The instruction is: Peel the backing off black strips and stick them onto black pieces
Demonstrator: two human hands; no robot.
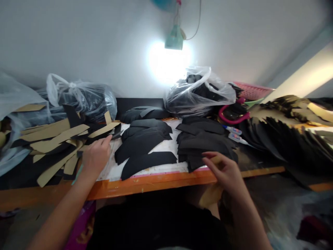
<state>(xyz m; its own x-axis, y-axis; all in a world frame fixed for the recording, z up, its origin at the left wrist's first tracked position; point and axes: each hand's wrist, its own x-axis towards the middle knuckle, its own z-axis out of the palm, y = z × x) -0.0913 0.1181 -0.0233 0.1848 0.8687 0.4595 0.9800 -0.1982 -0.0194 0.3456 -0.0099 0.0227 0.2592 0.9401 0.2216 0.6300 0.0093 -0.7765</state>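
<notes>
My left hand [96,156] is over the table at the right side of a loose pile of tan and black strips [58,135]. Its fingers are drawn together beside a small dark piece [117,134]; what they grip is hidden. My right hand [225,170], at the front edge, has thumb and fingers closed on a tan strip [210,195] that hangs below the edge. Just beyond it lies a stack of curved black pieces [205,142]. Between my hands, more curved black pieces [142,144] overlap in a column, with a single one [149,162] nearest me.
Clear plastic bags of black pieces stand at the back left [83,99] and back centre [200,93]. Two small glue bottles [235,133], a magenta-handled item [234,118], a pink basket [253,91] and a long fanned stack of black pieces [283,139] occupy the right.
</notes>
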